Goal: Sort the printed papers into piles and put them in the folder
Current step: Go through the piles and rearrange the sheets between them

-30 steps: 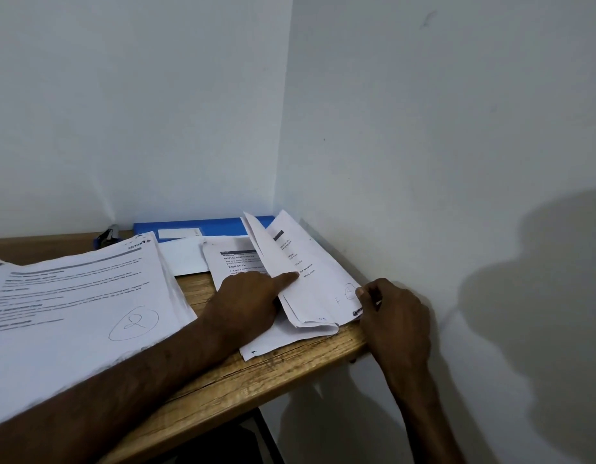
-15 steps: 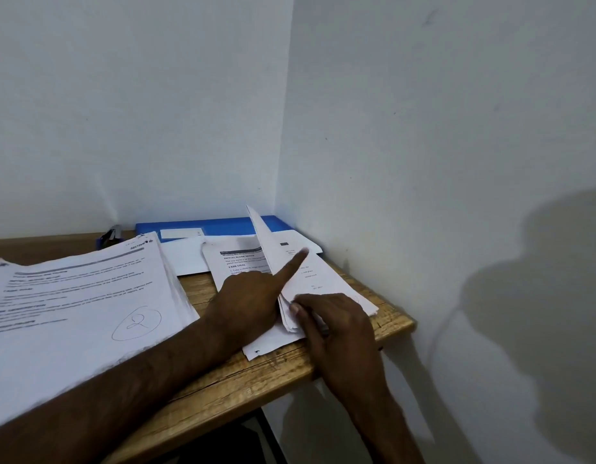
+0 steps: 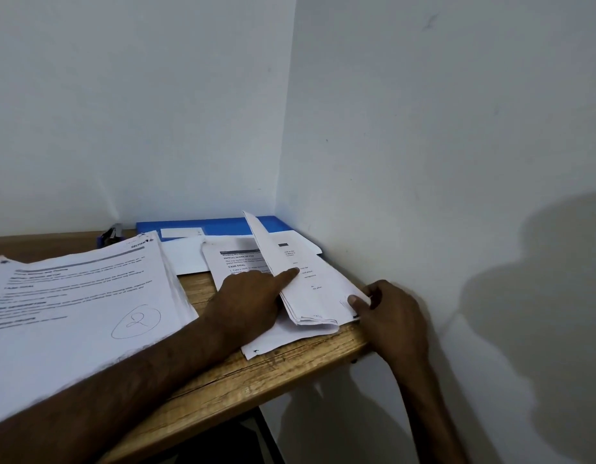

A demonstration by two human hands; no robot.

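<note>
A small pile of printed papers (image 3: 318, 289) lies at the table's right end by the wall. Several of its upper sheets (image 3: 261, 241) stand lifted on edge. My left hand (image 3: 253, 298) rests on the printed sheet below (image 3: 229, 262), its index finger stretched out against the lifted sheets. My right hand (image 3: 395, 318) pinches the pile's near right corner with the thumb on top. A thick pile of printed papers (image 3: 72, 296), marked with a circled 2, lies to the left. The blue folder (image 3: 223, 226) lies shut at the back against the wall.
The wooden table (image 3: 256, 373) ends right at the side wall, with its front edge near me. A dark stapler (image 3: 111, 232) sits behind the thick pile. A blank white sheet (image 3: 186, 257) lies between the folder and the piles.
My right hand has gone from the pile's near left edge back to its right corner by the wall. My left index finger has slid lower along the lifted sheets.
</note>
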